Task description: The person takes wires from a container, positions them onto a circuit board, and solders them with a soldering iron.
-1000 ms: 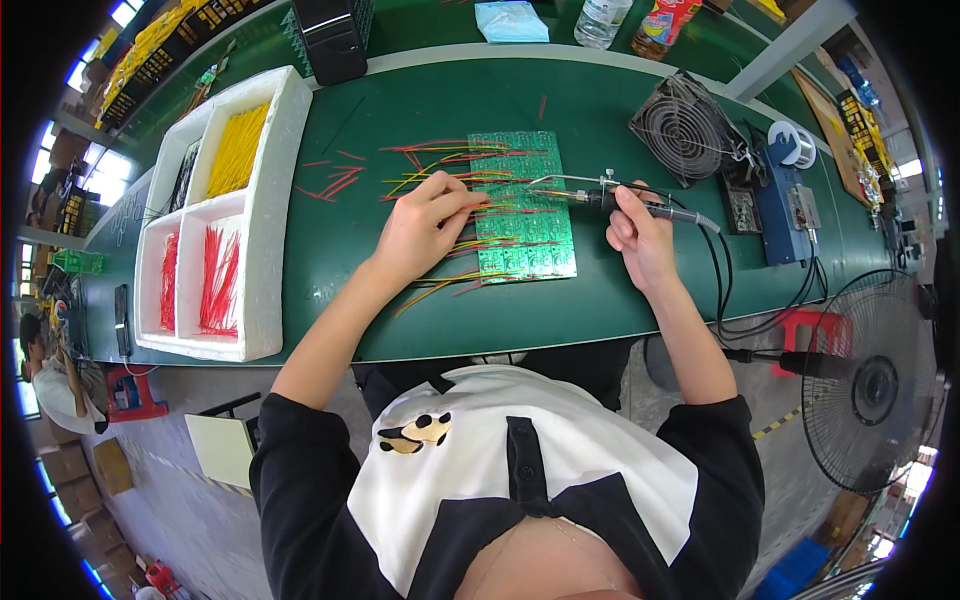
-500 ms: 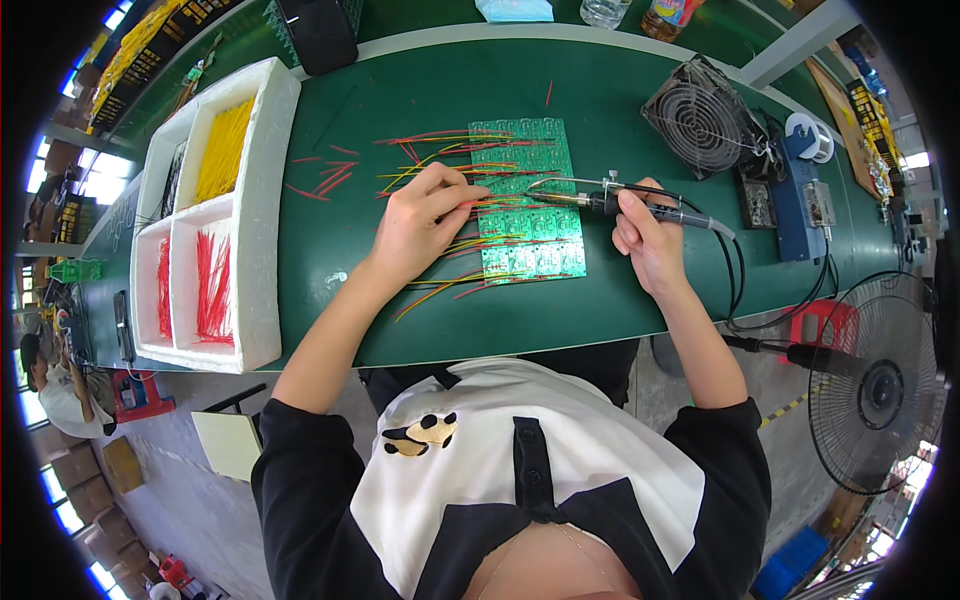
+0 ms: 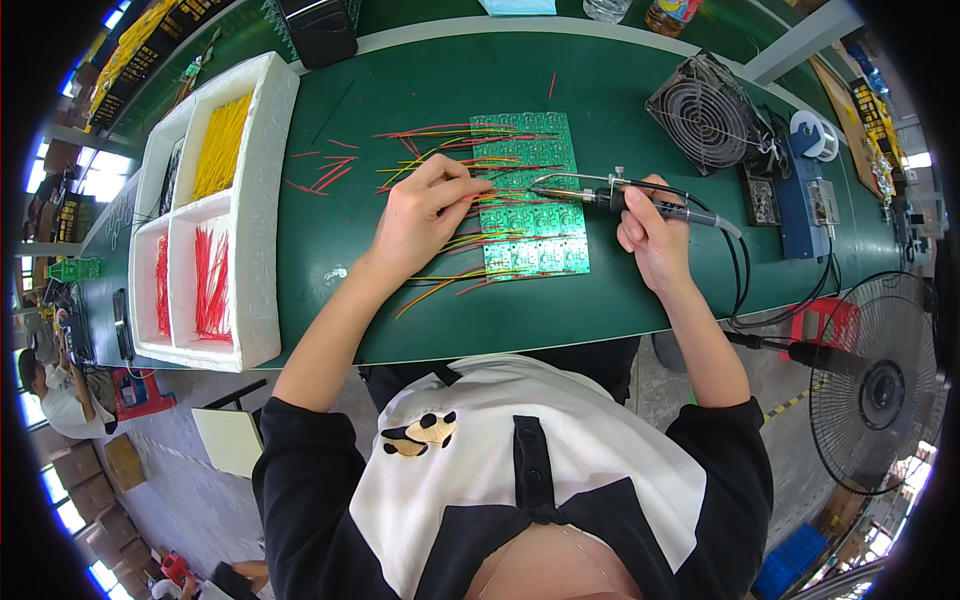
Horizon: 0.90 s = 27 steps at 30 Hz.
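A green panel of printed circuit boards (image 3: 540, 220) lies on the bench in front of me. Red and yellow wires (image 3: 440, 275) run out from it toward the left in several bunches. My left hand (image 3: 425, 212) is at the panel's left edge, thumb and forefinger pinched on a thin wire whose colour I cannot make out. In my right hand (image 3: 655, 230) is a soldering iron (image 3: 605, 198) with a thin curved metal feed tube clamped above it. Its tip points left and is over the middle of the panel, close to my left fingertips; whether it touches is too small to tell.
Left stands a white foam box (image 3: 262, 230) with yellow, red and black wires in compartments. Loose red wire pieces (image 3: 330, 175) lie beside it. At right are a square fan (image 3: 700, 125), a blue soldering station (image 3: 795, 205) with cables, and a large floor fan (image 3: 880, 390).
Both hands keep their grips and stay almost in place. The iron's tip has shifted very slightly to the right. Part of another person now shows at the lower left.
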Available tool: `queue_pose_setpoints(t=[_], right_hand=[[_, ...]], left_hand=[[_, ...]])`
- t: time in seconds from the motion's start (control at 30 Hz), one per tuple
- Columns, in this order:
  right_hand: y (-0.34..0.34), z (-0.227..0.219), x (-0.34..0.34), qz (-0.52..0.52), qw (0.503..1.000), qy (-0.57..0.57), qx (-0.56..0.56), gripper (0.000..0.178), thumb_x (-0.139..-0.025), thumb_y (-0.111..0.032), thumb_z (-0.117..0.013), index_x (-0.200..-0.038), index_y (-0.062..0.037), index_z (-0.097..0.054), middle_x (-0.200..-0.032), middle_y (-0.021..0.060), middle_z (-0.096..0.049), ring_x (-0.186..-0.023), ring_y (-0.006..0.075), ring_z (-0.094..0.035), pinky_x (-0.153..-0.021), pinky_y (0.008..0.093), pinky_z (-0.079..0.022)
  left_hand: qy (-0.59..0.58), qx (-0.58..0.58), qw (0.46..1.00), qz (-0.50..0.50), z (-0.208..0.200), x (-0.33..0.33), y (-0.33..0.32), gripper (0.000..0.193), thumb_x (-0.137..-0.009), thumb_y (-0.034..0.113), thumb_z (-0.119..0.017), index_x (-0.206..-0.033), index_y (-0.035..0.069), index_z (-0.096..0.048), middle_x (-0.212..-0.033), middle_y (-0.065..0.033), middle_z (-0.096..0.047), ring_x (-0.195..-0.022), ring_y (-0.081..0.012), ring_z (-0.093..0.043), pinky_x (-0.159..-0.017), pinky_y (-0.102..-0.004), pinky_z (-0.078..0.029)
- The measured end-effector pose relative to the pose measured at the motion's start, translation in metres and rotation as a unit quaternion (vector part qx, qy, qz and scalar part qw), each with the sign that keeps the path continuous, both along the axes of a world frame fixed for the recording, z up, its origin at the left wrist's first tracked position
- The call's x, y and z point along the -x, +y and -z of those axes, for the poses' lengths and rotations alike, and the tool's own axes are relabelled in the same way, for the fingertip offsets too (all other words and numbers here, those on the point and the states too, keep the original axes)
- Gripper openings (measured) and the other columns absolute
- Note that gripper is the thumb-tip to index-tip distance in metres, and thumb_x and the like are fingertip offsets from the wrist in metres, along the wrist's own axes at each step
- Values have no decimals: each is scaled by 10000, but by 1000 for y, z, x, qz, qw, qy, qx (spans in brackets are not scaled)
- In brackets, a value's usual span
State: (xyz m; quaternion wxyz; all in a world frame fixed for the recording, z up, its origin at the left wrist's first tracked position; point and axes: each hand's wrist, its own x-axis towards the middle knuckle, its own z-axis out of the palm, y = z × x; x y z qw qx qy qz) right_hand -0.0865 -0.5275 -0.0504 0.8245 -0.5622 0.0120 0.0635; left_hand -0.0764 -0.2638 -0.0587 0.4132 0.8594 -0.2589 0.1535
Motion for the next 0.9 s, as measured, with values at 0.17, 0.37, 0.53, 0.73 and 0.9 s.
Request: queue_pose_setpoints(t=[0.17, 0.37, 0.53, 0.73, 0.9], right_hand=[[0, 0, 0, 3, 1000, 6, -13, 158, -826, -122, -581, -771, -69, -443, -571, -28, -383, -463, 34, -369, -397, 198, -330], [-1, 2, 0, -5, 1000, -4, 1, 159, -826, -118, -579, -770, -73, -437, -570, -29, -381, -460, 33, -367, -397, 199, -330], [-1, 1, 0, -2, 1000, -8, 1, 154, -825, -118, -581, -766, -80, -443, -570, -35, -378, -456, 31, -363, -395, 200, -324], [-4, 0, 0, 1, 999, 21, -45, 153, -828, -125, -582, -747, -96, -455, -572, -49, -374, -454, 26, -354, -397, 201, -307], [-2, 0, 1, 14, 999, 6, -29, 148, -829, -119, -579, -763, -83, -452, -574, -41, -379, -462, 26, -358, -400, 200, -314]], left_hand=[[1, -2, 1000, 1, 0, 0, 1, 188, -699, -41, -619, -855, 58, -652, -806, -50, -524, -646, -160, -552, -561, -277, -459], [-3, 13, 1000, 1, -1, 0, -2, 210, -694, -64, -608, -858, 56, -659, -793, -48, -527, -638, -149, -549, -545, -264, -455], [4, 8, 1000, 2, -2, 1, -1, 193, -703, -48, -614, -864, 52, -653, -807, -56, -521, -653, -160, -560, -570, -279, -465], [8, 12, 1000, 2, 0, 2, 0, 203, -705, -46, -613, -874, 58, -655, -811, -54, -519, -648, -156, -556, -568, -280, -455], [8, 8, 1000, 3, 0, 2, -1, 204, -708, -46, -610, -876, 60, -655, -812, -55, -517, -647, -154, -554, -573, -281, -454]])
